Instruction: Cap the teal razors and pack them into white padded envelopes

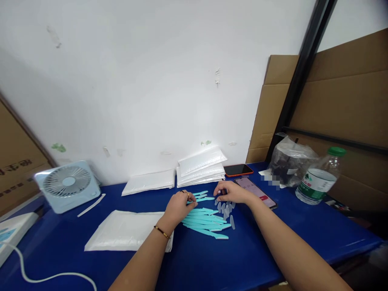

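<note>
My left hand (181,205) is closed around the handle end of a turquoise eyebrow razor (205,199), whose blade end points right. Just beyond that hand lie other turquoise razors. Below it, a fanned-out pile of turquoise razors (203,221) rests on the blue table. My right hand (229,191) hovers over a group of small translucent blade caps (226,210); its fingers are curled into a pinch, and what is between them is too small to make out. One loose cap (232,222) lies at the right end of the pile.
A white padded mailer (127,230) lies left of the pile. More mailers (200,165) are stacked by the wall. Two phones (256,192) (239,169), a water bottle (318,180) and a bagged cup (289,161) stand or lie right. A light-blue fan (69,184) stands left.
</note>
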`<state>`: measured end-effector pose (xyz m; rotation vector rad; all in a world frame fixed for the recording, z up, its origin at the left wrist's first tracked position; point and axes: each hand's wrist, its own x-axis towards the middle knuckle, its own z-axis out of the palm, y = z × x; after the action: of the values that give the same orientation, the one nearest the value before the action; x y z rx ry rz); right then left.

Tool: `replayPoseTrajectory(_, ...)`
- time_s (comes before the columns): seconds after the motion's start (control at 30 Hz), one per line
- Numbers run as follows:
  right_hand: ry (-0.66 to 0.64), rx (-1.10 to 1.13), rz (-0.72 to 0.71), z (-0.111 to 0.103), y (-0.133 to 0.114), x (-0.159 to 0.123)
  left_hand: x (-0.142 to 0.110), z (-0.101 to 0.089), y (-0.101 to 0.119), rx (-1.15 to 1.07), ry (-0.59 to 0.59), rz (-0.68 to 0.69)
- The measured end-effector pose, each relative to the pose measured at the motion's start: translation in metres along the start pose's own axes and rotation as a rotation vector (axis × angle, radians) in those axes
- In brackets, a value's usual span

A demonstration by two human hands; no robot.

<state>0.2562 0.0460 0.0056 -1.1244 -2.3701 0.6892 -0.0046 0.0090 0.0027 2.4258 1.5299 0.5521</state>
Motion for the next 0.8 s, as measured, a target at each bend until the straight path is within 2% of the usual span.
replayPoseTrajectory(0.1,-0.062,-0.051,-0.015,0.001,-0.002,-0.004,-0.003,0.0,0.002,-0.057,-0.1,0.034)
replayPoseTrajectory(0.23,-0.023,-0.124,-0.019,0.008,-0.005,-0.003,-0.004,0.004,0.002,-0.117,-0.166,-0.042)
replayPoseTrajectory(0.33,-0.005,-0.1,0.009,0.008,-0.005,-0.004,-0.003,0.006,0.0,-0.159,-0.106,-0.071)
replayPoseTrajectory(0.43,0.025,0.097,0.05,0.007,-0.004,-0.007,-0.001,0.006,-0.001,-0.293,-0.019,-0.079)
replayPoseTrajectory(0.53,0.109,0.318,0.068,0.007,-0.004,-0.007,-0.001,0.005,-0.001,-0.576,-0.028,-0.087)
replayPoseTrajectory(0.6,0.202,0.365,0.051,0.008,-0.006,-0.006,-0.001,0.003,0.0,-0.743,-0.077,-0.116)
replayPoseTrajectory(0.7,0.392,0.295,-0.053,0.01,-0.011,-0.005,-0.002,0.001,0.001,-0.861,-0.112,-0.165)
replayPoseTrajectory(0.8,0.492,0.206,-0.155,0.011,-0.02,-0.005,-0.003,-0.001,0.002,-0.857,-0.098,-0.189)
